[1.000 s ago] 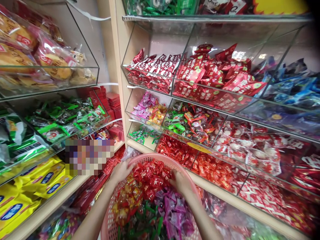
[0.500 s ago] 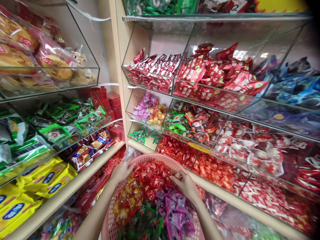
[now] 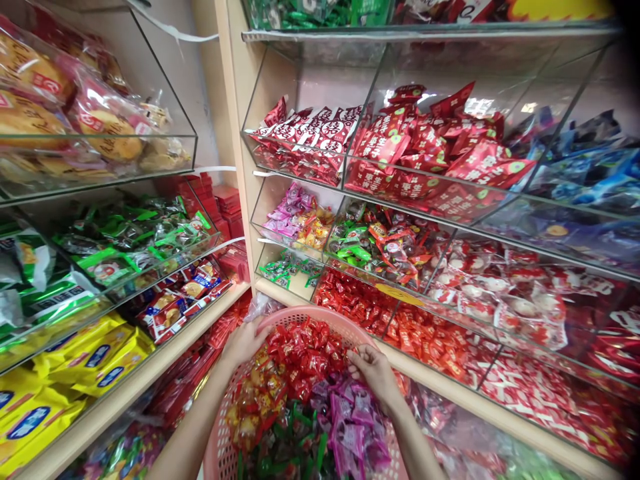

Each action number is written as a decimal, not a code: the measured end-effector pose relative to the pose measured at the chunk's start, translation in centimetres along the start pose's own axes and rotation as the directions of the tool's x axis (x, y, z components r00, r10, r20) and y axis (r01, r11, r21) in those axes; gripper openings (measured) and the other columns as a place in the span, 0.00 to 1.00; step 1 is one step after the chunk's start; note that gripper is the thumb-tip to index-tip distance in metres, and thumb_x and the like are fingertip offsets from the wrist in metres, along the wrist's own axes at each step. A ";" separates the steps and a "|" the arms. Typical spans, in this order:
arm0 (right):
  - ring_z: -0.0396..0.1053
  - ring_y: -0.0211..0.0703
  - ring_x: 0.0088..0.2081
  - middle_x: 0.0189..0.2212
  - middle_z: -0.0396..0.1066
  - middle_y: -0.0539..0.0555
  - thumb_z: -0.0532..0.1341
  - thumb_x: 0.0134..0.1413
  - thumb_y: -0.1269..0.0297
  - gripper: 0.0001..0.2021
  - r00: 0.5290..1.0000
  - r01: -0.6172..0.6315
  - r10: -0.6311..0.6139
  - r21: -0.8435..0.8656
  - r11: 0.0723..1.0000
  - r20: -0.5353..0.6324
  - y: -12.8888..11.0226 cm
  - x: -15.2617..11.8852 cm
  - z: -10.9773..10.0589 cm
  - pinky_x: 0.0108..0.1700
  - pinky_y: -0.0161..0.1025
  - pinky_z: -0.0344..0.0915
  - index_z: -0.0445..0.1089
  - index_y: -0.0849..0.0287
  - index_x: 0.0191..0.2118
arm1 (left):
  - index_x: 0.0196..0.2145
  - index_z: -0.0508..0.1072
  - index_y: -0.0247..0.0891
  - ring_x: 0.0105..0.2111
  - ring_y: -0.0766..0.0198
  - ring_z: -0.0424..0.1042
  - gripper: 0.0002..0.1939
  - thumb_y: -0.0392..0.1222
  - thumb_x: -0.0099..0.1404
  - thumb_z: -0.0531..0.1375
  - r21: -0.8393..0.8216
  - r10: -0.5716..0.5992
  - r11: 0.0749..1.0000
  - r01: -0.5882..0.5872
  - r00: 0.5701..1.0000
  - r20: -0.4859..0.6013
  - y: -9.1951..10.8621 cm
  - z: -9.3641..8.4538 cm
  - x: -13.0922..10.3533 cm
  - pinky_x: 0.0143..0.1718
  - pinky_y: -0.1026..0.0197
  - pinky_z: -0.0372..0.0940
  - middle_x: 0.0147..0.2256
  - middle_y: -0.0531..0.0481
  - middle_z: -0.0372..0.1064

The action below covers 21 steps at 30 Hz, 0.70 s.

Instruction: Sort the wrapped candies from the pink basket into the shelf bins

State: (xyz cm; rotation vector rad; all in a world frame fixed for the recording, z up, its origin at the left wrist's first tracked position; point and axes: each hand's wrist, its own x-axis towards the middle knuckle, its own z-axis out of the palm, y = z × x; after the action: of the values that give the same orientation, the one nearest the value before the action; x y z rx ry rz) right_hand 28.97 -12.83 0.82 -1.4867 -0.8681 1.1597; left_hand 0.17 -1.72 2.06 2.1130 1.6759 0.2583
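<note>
A round pink plastic basket (image 3: 216, 427) with a perforated wall stands below me. Separate heaps fill it: red-wrapped candies (image 3: 310, 353), yellow-wrapped candies (image 3: 253, 407), purple-wrapped candies (image 3: 353, 427) and dark candies in green wrappers (image 3: 285, 447). My left hand (image 3: 245, 343) grips the basket's upper left rim, its fingertips reaching inside. Over the right side, my right hand (image 3: 373, 370) has its thumb and fingers pinched together beside the red candies. Whatever may be between those fingertips is too small to make out.
Shelves meet in a corner ahead. Clear bins on the right hold red packets (image 3: 425, 147) and red candies (image 3: 425, 340); bins on the left hold packaged bread (image 3: 110, 127), green packets (image 3: 135, 227) and yellow packs (image 3: 95, 353). A wooden shelf edge (image 3: 480, 407) runs close beside the basket.
My right hand has drawn slightly right, away from the red candies, and its fingers are curled more tightly. My left hand and the basket stay put.
</note>
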 end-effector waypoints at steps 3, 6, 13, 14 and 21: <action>0.68 0.39 0.21 0.18 0.68 0.48 0.63 0.38 0.50 0.17 0.999 -0.040 0.038 0.043 0.998 0.028 -0.5 -0.2 0.1 0.24 0.35 0.65 0.61 0.58 0.25 | 0.46 0.66 0.42 0.42 0.59 0.69 0.21 0.54 0.62 0.46 -0.001 0.008 1.000 -0.008 1.000 -0.004 -0.1 0.1 0.1 0.41 0.62 0.59 0.39 0.46 0.71; 0.70 0.41 0.23 0.21 0.70 0.49 0.60 0.41 0.49 0.16 0.998 -0.063 0.062 0.038 0.997 0.025 -0.5 0.0 0.0 0.26 0.37 0.66 0.63 0.58 0.27 | 0.46 0.66 0.42 0.41 0.59 0.70 0.22 0.55 0.62 0.45 -0.008 0.028 1.000 -0.028 1.000 -0.009 -0.3 0.1 0.1 0.40 0.62 0.59 0.39 0.45 0.71; 0.71 0.47 0.25 0.23 0.70 0.51 0.57 0.43 0.51 0.17 1.000 -0.014 0.014 -0.093 0.996 0.001 0.6 1.3 0.7 0.24 0.41 0.67 0.63 0.57 0.38 | 0.45 0.66 0.42 0.40 0.60 0.70 0.22 0.56 0.62 0.44 0.005 0.061 0.998 -0.061 0.998 -0.027 -0.8 0.5 0.2 0.39 0.63 0.59 0.38 0.46 0.72; 0.71 0.47 0.25 0.23 0.70 0.51 0.57 0.44 0.51 0.20 1.000 0.001 -0.003 -0.114 0.993 -0.017 0.3 1.2 0.9 0.24 0.41 0.67 0.61 0.58 0.42 | 0.45 0.66 0.42 0.39 0.60 0.70 0.23 0.57 0.62 0.43 0.010 0.065 0.998 -0.065 0.997 -0.031 -0.8 0.6 0.3 0.39 0.63 0.59 0.38 0.46 0.72; 0.70 0.48 0.38 0.40 0.71 0.60 0.54 0.48 0.50 0.23 0.918 0.213 -0.320 -0.389 0.896 -0.234 -2.5 -2.2 -2.6 0.39 0.42 0.66 0.63 0.61 0.46 | 0.45 0.67 0.43 0.40 0.59 0.70 0.26 0.59 0.62 0.40 -0.019 0.025 0.999 -0.026 0.995 -0.094 -1.0 0.8 0.5 0.39 0.62 0.60 0.38 0.45 0.72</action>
State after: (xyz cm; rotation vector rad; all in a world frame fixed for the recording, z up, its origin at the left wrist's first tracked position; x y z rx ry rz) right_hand 30.98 -15.05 3.78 -1.7117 -1.0755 0.5727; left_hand -0.28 -1.21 0.82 2.1389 1.6922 0.3860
